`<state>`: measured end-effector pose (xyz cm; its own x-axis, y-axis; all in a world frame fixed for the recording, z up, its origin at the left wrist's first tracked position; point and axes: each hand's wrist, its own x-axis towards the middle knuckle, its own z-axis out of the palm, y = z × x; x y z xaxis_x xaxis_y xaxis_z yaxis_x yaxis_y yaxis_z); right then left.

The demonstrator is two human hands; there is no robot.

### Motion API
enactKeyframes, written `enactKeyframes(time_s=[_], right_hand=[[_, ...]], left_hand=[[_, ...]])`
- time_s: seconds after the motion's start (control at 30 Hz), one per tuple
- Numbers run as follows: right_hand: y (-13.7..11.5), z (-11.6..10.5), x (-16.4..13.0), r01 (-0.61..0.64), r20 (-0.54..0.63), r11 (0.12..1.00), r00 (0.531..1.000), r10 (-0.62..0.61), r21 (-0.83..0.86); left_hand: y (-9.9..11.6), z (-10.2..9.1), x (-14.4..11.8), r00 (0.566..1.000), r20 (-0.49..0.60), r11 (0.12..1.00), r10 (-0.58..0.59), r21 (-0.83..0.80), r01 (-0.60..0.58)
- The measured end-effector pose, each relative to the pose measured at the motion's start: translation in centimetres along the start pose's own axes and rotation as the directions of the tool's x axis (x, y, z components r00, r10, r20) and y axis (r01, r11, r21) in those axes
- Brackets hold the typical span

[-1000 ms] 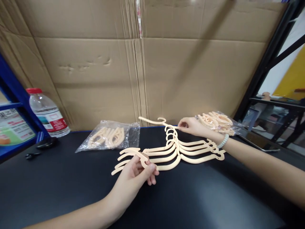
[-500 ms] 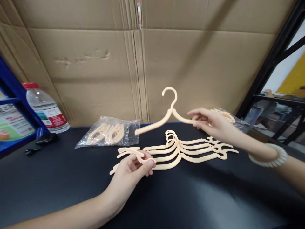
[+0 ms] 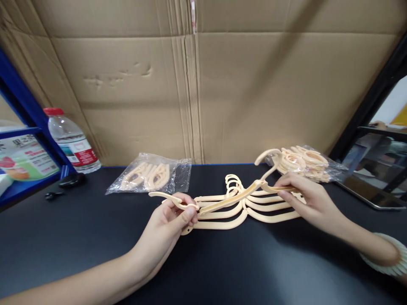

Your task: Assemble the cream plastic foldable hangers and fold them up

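Note:
Several cream plastic hangers (image 3: 222, 212) lie stacked on the black table (image 3: 79, 237). My right hand (image 3: 305, 199) holds one more cream hanger (image 3: 235, 197) by its right arm, tilted low over the stack, its hook (image 3: 267, 156) pointing up and back. My left hand (image 3: 171, 222) pinches a small cream hanger piece (image 3: 168, 198) at the stack's left end, where the tilted hanger's left tip meets my fingers. A pale bead bracelet (image 3: 386, 258) sits on my right wrist.
A clear bag of cream parts (image 3: 149, 178) lies behind the stack on the left, another such bag (image 3: 305, 162) at the right. A water bottle (image 3: 71, 142) stands by a blue shelf (image 3: 19, 127). Cardboard wall (image 3: 203, 84) behind; a tablet (image 3: 372, 190) at right.
My right hand has brought the single hanger down from mid-air to just above the stack, its left tip now at my left hand. My left hand stays at the stack's left end.

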<state>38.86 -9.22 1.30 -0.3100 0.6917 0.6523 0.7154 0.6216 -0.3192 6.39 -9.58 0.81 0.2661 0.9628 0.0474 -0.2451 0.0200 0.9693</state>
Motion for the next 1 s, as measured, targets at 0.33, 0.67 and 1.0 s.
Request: enactKeyframes(time_s=[0.33,0.67,1.0], right_hand=[[-0.5,-0.1,-0.7,-0.017,-0.129,1.000,0.991,0.014,-0.020],[-0.8,-0.1,-0.7,0.063,-0.144,0.996,0.987,-0.072,-0.067],[-1.1,0.0,-0.8,0.143,-0.179,0.987,0.971,-0.155,-0.078]], left_hand=[[2.2,0.7,-1.1,0.992,0.121,0.978,-0.039,-0.200,0.063],[2.1,0.7,-1.4,0.984,0.169,0.970,-0.051,-0.227,0.089],[2.2,0.9,-1.7,0.981,0.159,0.964,-0.111,-0.224,0.145]])
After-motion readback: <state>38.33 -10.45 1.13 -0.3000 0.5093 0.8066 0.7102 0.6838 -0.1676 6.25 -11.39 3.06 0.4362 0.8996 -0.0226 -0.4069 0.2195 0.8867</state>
